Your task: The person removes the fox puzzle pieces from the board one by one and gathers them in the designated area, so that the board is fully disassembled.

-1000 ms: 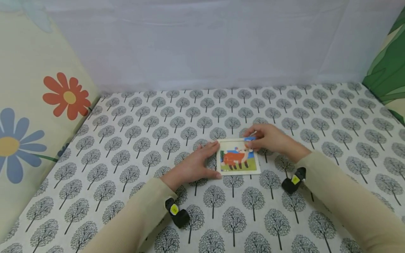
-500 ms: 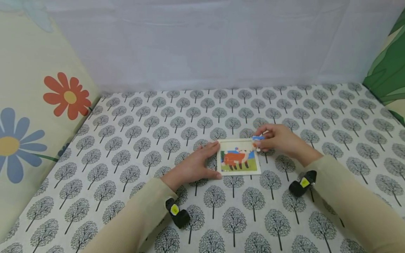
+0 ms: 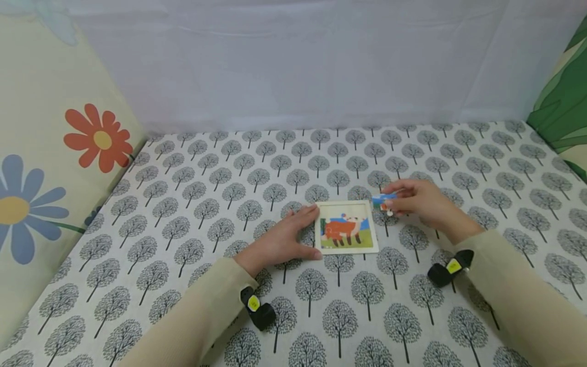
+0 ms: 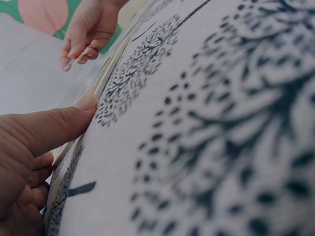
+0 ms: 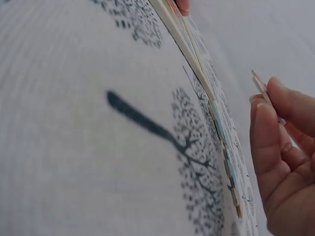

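A small square puzzle board (image 3: 345, 251) with a pale raised rim lies flat on the cloth. Its lower part shows an orange animal on green and blue; a bare pale strip runs along its top. My left hand (image 3: 286, 237) rests along the board's left side, thumb and forefinger spread at its two corners. In the left wrist view its thumb (image 4: 59, 125) touches the board's edge. Right of the board, my right hand (image 3: 419, 204) pinches a blue-topped puzzle piece (image 3: 384, 199) between thumb and fingers, raised above the cloth in the right wrist view.
In the right wrist view, several thin flat puzzle pieces (image 5: 229, 169) lie on the cloth beyond the board's corner; the head view does not show them clearly. A tree-patterned cloth (image 3: 229, 229) covers the table. A pale hanging sheet (image 3: 321, 66) stands behind, with printed side panels (image 3: 27, 102).
The right hand has moved rightward from the board's upper right corner, carrying the puzzle piece off the board. The left hand and the board stay in place.
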